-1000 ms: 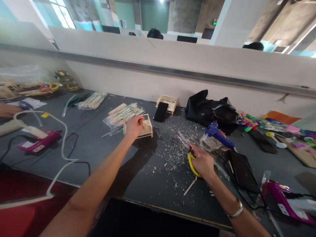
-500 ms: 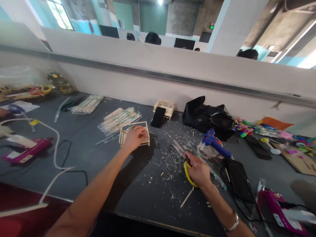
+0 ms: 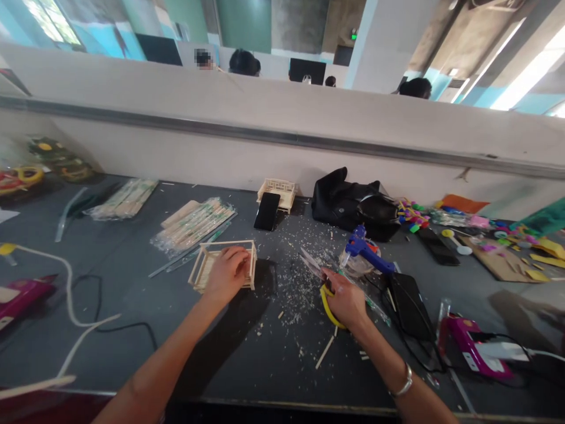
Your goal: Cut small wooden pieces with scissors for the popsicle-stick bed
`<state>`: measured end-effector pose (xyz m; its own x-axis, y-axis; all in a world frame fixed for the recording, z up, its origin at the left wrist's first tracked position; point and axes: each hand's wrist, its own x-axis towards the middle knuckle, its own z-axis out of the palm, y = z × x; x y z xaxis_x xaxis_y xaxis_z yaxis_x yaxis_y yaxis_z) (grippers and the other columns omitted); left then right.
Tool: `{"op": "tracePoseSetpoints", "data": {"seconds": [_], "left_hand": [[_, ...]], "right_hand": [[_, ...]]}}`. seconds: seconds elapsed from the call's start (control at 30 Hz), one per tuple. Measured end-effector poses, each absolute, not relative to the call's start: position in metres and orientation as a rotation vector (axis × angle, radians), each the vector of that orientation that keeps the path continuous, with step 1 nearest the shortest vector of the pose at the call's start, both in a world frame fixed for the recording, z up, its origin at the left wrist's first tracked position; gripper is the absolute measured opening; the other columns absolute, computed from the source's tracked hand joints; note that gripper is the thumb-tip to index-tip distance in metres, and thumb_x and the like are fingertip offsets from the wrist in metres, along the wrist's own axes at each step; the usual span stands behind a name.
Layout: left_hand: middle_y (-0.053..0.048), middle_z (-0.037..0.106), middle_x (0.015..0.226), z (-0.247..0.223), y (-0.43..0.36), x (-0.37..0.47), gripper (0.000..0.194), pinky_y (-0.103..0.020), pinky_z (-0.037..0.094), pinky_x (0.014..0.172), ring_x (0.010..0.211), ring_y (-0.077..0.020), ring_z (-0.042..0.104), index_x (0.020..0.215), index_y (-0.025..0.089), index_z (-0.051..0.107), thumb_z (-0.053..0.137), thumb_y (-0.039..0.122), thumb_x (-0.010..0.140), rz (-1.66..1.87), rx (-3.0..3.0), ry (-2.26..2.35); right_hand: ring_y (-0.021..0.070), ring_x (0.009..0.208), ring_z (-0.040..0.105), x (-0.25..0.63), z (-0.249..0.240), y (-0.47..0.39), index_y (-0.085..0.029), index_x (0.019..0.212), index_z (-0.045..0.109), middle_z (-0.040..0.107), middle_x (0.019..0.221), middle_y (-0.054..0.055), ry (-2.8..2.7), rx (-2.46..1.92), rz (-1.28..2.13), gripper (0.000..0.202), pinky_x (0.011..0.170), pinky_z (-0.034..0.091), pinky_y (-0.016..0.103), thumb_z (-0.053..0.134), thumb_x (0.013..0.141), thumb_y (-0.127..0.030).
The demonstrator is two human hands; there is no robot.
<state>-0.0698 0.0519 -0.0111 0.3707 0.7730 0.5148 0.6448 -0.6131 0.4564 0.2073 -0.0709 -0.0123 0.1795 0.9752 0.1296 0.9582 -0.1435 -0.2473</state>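
Observation:
My left hand (image 3: 228, 274) reaches over a small open frame of thin wooden sticks (image 3: 203, 262), its fingers curled at the frame's right end. The fingertips are partly hidden, but the hand appears to grip the frame. In my right hand (image 3: 346, 300) are scissors with yellow handles (image 3: 325, 306). Their blades (image 3: 311, 263) point up and left over pale chips scattered on the dark table (image 3: 185, 347). A loose cut stick (image 3: 325, 352) lies just below the right hand.
Behind are bagged sticks (image 3: 194, 227), a phone (image 3: 267, 212) leaning on a small stick-built piece (image 3: 285, 189), and a black bag (image 3: 353, 203). At right lie a blue glue gun (image 3: 368, 253), a dark phone (image 3: 410, 303), cables and a magenta power strip (image 3: 477, 347). A white cable (image 3: 70, 288) crosses the left.
The view has turned slightly right, so most things sit further left. The stick frame and my left hand have come a little nearer to me. My right hand still holds the scissors.

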Motion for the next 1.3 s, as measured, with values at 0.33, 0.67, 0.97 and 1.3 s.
{"op": "tracePoseSetpoints", "data": {"seconds": [0.33, 0.67, 0.97, 1.3], "left_hand": [[-0.004, 0.073, 0.099, 0.001, -0.043, -0.072, 0.019, -0.029, 0.057, 0.088, 0.098, -0.0179, 0.070, 0.102, 0.023, 0.065, 0.054, 0.012, 0.091, 1.317, 2.528, 0.851], [-0.016, 0.051, 0.147, -0.063, -0.084, -0.107, 0.074, -0.042, 0.051, 0.102, 0.130, -0.0301, 0.055, 0.155, 0.017, 0.025, 0.046, 0.053, 0.094, 0.625, 2.867, 1.077], [-0.026, 0.028, 0.157, -0.062, -0.061, -0.015, 0.094, -0.053, 0.032, 0.116, 0.147, -0.0367, 0.027, 0.154, 0.005, 0.023, 0.038, 0.071, 0.088, 0.380, 2.746, 1.084], [-0.012, 0.048, 0.151, -0.011, 0.007, 0.063, 0.057, -0.045, 0.035, 0.116, 0.142, -0.0243, 0.041, 0.145, 0.021, 0.042, 0.032, 0.052, 0.099, 0.824, 2.026, 0.989]], "right_hand": [[0.0170, 0.070, 0.069, 0.216, 0.018, -0.086, -0.032, 0.116, 0.069, 0.074, 0.078, -0.002, -1.747, -2.363, 0.283, 0.043, 0.055, 0.040, 0.022, 0.062, 0.077, -0.018], [0.0161, 0.053, 0.060, 0.247, -0.011, -0.154, -0.026, 0.115, 0.069, 0.065, 0.064, -0.004, -1.594, -2.192, 0.360, 0.041, 0.055, 0.048, 0.026, 0.056, 0.077, -0.033], [0.0148, 0.048, 0.055, 0.260, -0.034, -0.172, -0.027, 0.110, 0.070, 0.060, 0.058, -0.005, -1.482, -2.155, 0.236, 0.040, 0.050, 0.047, 0.025, 0.055, 0.074, -0.033], [0.0153, 0.055, 0.059, 0.248, -0.038, -0.191, -0.027, 0.116, 0.068, 0.060, 0.066, -0.003, -1.570, -2.050, 0.139, 0.041, 0.054, 0.050, 0.025, 0.055, 0.078, -0.034]]}}
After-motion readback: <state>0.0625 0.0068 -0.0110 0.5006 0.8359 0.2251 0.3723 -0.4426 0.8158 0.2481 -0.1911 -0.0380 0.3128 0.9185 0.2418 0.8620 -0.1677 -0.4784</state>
